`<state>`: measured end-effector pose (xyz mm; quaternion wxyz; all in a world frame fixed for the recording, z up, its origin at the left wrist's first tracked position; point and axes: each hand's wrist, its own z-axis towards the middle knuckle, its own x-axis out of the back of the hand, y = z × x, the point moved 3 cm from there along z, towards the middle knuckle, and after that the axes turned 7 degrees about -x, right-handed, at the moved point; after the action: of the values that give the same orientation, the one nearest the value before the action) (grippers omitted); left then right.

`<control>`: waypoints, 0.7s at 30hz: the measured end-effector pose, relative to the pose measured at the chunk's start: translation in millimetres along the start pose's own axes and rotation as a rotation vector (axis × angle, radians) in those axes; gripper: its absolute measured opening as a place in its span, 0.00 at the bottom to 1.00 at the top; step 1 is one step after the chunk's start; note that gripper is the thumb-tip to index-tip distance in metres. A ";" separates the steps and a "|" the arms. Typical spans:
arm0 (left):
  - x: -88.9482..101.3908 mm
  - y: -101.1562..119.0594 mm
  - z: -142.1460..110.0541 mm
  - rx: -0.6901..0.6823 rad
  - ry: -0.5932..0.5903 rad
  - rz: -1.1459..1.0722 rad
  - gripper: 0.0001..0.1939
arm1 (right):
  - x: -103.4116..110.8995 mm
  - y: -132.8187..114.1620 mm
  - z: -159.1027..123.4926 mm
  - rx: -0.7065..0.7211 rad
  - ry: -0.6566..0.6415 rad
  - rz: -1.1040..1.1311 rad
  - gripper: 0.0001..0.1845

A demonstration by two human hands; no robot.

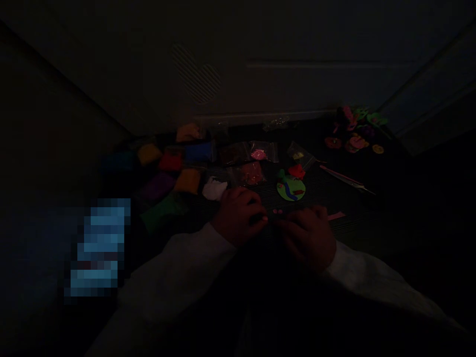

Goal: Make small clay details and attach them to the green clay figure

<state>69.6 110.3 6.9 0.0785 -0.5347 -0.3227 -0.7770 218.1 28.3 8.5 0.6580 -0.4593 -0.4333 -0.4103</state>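
Note:
The scene is very dark. My left hand [240, 216] is closed over the dark table, its fingers curled into a pinch; a small pale-orange spot shows at its fingertips, too dim to name. Facing it, my right hand [309, 233] has its fingers drawn together and pointing left, and whatever they hold is hidden. Two small pink discs [277, 211] lie just beyond the gap between the hands. Behind them is a round green clay piece [291, 191] with blue and red bits on it. A pink strip [336, 215] lies by my right hand.
Bags of coloured clay, among them orange [188, 181], green [163, 213] and white [214, 189], cover the left side. Tweezers [347, 179] lie at right. Colourful clay figures [357, 134] stand at the back right, before a wall [297, 89]. A blurred-out bright screen [100, 248] glows at left.

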 end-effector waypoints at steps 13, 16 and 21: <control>-0.8 -0.9 2.5 0.067 0.051 0.036 0.10 | -0.4 -0.6 0.3 -0.025 -0.007 0.013 0.13; -1.3 -0.4 3.5 0.074 0.061 0.037 0.09 | -0.5 -0.1 0.4 -0.025 0.001 0.013 0.13; 4.5 -4.4 4.9 0.113 0.055 -0.015 0.09 | -0.9 -2.4 1.3 -0.004 -0.028 -0.020 0.15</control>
<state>69.5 117.6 10.1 0.1114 -0.5053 -0.3677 -0.7727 215.4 29.1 8.5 0.6468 -0.4619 -0.4462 -0.4113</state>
